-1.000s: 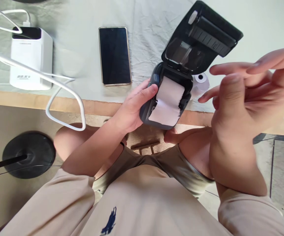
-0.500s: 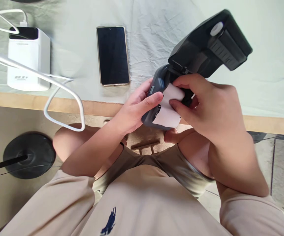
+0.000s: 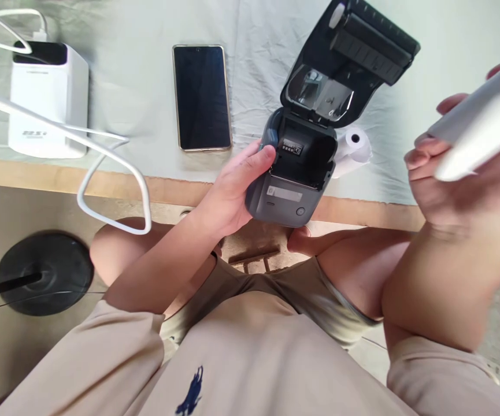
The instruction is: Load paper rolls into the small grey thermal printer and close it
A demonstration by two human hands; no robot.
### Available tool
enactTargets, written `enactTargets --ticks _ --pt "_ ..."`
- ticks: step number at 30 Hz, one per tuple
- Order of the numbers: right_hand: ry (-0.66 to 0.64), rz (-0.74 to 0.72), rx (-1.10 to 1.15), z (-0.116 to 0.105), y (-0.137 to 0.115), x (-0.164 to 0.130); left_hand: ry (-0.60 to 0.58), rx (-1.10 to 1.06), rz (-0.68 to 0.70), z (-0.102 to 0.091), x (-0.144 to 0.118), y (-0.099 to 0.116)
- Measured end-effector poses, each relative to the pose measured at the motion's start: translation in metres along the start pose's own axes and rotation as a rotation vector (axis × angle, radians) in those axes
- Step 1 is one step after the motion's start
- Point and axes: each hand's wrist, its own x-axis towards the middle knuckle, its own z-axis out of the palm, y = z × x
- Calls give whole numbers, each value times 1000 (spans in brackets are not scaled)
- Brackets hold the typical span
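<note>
Left hand (image 3: 236, 186): the left side of an open-lidded printer (image 3: 305, 153) is gripped; to this hand's right, white paper (image 3: 488, 110) is held by the right hand (image 3: 458, 199) and could be dropped if loosely gripped.

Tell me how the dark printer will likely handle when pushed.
The dark printer is probably stiff, as it looks like hard plastic. Its raised lid may swing if bumped, being hinged at one edge. It's likely fairly light: the left hand alone holds it.
</note>
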Motion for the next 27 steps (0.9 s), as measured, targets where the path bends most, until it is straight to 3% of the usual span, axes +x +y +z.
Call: enactTargets --ticks 3,7,10,12,16,19,21,24,27 --pt "172 -51 78 3 36 9 -37 -14 2 -2 3 0" --pt "193 -207 12 -5 77 15 1 -11 -4 0 4 1" --pt "235 -364 -131 -14 93 19 10 -8 -8 3 4 3" --pt "230 -341 -295 -15 99 21 8 0 -13 5 4 4" --pt "209 -193 -496 -5 90 17 29 0 15 8 2 5" --pt "385 -314 -512 12 64 7 20 -3 16 7 2 4" --pt "421 -389 -532 27 48 0 3 -17 12 5 2 4" --pt "276 -424 -584 52 41 -5 -38 -53 31 4 3 3" --pt "110 -283 -654 70 49 -3 -59 -59 38 6 3 5"
